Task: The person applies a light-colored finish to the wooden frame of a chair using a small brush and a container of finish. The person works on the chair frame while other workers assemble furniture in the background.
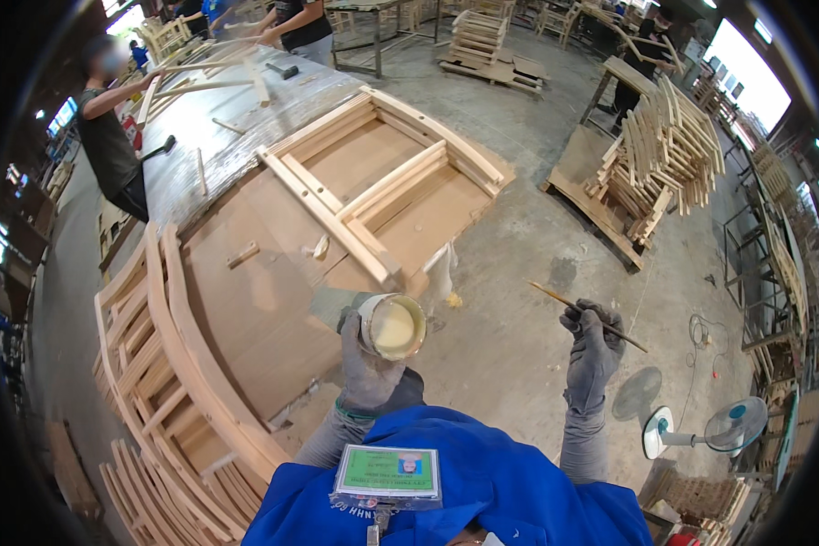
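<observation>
Tabletop point(246, 300): carrying the wooden frame point(382, 191).
Wooden frame: lying flat on the tabletop.
Left grip point(366, 364): wrapping around the glue can point(393, 326), just off the frame's near corner.
Right grip point(593, 350): pinching the thin stick point(584, 314), well right of the frame.

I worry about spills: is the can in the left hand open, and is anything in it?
Open and filled: the can in the left hand has no lid, showing pale cream liquid.
</observation>
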Available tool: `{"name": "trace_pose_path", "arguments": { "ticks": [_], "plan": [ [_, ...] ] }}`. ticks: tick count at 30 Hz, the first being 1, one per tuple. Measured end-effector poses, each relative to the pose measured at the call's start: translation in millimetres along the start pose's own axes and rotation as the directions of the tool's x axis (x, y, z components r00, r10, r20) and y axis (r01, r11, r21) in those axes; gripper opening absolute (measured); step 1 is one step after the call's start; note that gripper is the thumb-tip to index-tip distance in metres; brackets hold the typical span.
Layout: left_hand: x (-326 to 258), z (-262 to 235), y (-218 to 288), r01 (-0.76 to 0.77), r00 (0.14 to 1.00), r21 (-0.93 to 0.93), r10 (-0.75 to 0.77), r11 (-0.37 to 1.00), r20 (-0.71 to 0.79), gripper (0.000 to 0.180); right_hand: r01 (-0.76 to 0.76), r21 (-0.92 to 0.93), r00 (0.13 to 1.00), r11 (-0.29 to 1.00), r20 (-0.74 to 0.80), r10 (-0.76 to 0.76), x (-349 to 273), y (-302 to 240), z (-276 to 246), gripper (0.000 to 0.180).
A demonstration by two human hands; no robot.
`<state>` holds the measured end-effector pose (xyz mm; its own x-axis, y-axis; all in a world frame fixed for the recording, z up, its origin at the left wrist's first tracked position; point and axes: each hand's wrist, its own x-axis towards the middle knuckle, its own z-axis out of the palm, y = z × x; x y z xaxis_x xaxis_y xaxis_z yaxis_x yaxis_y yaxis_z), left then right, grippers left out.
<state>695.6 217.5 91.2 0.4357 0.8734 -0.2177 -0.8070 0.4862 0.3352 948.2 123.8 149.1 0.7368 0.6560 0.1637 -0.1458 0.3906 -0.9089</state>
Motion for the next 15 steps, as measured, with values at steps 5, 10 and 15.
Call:
{"name": "trace_pose_path", "arguments": {
  "ticks": [5,10,15],
  "plan": [
    [83,17,42,-0.005,0.997,-0.028,0.003,1.000,-0.073,0.049,-0.025,-0.092,0.999,0.995,0.040,0.029,65,27,61,0.015],
    [146,19,82,-0.173,0.982,0.021,0.174,0.985,-0.070,0.049,-0.088,-0.075,0.993,0.993,0.077,0.094,120,67,107,0.015],
    [182,11,100,-0.288,0.947,0.058,0.293,0.956,-0.131,0.054,-0.162,-0.054,0.978,0.985,0.126,0.168,183,102,143,0.014]
  ]
}}
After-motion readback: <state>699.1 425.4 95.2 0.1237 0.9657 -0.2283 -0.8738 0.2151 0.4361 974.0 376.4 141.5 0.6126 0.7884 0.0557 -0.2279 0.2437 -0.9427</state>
